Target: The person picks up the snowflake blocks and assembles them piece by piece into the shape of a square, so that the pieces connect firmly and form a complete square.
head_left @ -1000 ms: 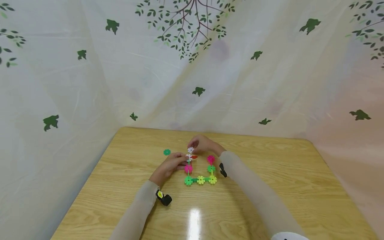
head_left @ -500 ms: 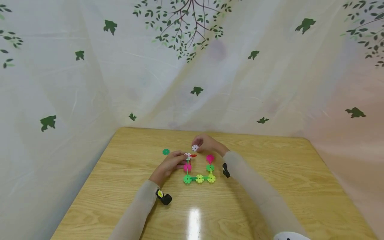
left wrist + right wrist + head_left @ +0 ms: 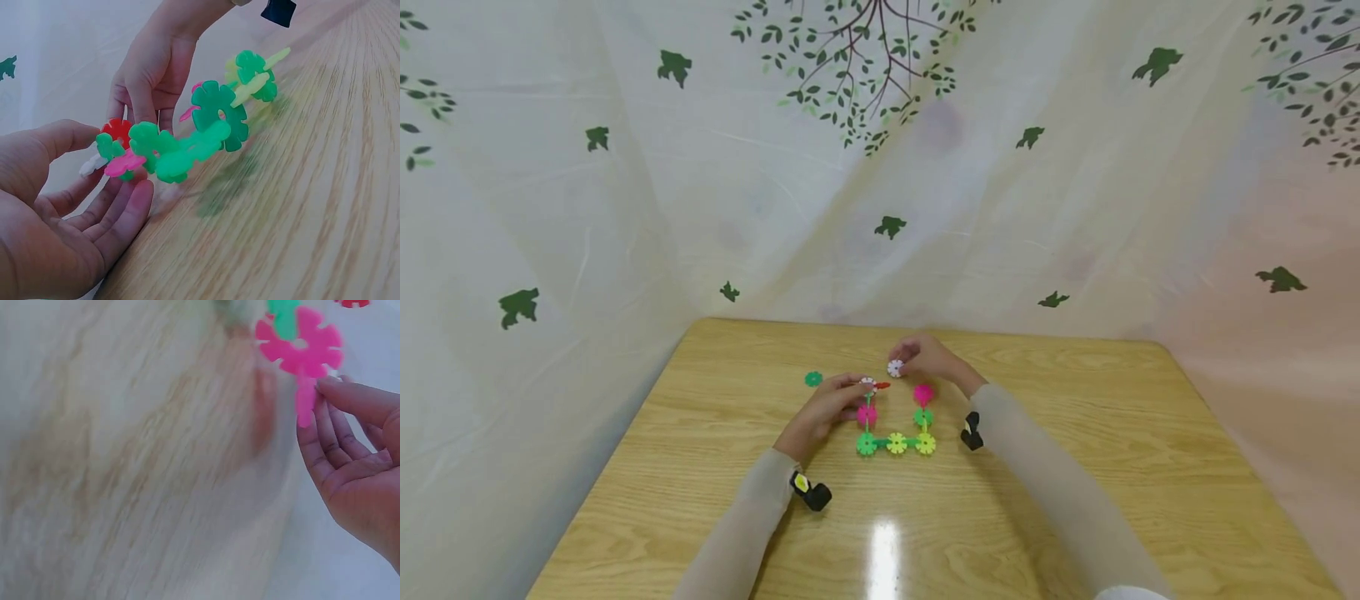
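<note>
A U-shaped chain of notched plastic flower discs lies on the table in the head view, with green [image 3: 867,443], yellow [image 3: 897,443] and pink [image 3: 867,415] discs. My left hand [image 3: 827,410] pinches a white disc [image 3: 868,384] at the chain's left end; a red disc [image 3: 883,386] sticks out rightward from it. Above the gap between the chain's ends, my right hand [image 3: 928,358] holds another white disc [image 3: 895,368] by its edge. In the right wrist view a pink disc [image 3: 300,344] of the chain's right side appears beside the fingertips, and the white disc is mostly hidden.
A loose green disc [image 3: 813,379] lies on the wooden table [image 3: 1075,433], left of the chain and beyond my left hand. Printed cloth [image 3: 820,208] hangs behind the table's far edge. Both wrists wear small black cameras.
My right hand has moved right with its white disc, away from the white disc in my left hand. The left hand has stayed about the same on the chain.
</note>
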`<state>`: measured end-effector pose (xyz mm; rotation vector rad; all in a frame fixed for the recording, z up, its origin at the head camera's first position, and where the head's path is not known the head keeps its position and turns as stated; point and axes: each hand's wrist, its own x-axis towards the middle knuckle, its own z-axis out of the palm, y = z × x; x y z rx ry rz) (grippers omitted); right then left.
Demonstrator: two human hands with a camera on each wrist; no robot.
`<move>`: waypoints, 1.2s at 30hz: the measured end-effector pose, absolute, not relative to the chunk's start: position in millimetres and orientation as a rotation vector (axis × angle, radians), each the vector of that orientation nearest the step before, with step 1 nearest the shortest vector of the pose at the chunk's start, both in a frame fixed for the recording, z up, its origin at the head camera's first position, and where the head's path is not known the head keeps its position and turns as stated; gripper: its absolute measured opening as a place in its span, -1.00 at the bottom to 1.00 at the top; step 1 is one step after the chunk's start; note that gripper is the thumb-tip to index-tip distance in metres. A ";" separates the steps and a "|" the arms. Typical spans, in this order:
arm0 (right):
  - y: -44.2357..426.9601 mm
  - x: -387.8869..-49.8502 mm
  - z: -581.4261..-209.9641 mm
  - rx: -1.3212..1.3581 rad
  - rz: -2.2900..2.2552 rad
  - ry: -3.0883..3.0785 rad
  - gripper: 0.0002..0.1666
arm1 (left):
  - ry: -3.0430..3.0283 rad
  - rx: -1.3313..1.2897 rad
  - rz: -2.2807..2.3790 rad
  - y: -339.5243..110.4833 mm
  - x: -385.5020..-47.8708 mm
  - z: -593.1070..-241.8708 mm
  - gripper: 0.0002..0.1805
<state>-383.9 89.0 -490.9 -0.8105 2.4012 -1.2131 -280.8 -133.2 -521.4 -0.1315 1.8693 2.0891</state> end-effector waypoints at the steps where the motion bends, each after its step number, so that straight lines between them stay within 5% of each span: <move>1: 90.5 -382.3 -489.7 -0.801 -1.228 2.395 -0.72 | 1.881 -0.137 2.082 -132.3 -280.7 -520.8 -0.73; 11: 102.8 -358.6 -473.2 -0.596 -1.461 2.259 -0.65 | 1.939 -0.171 2.075 -126.5 -276.2 -514.9 -0.54; 36: 108.6 -324.3 -476.8 -0.518 -1.665 2.162 -0.70 | 1.920 -0.174 2.178 -115.9 -279.5 -515.7 -0.65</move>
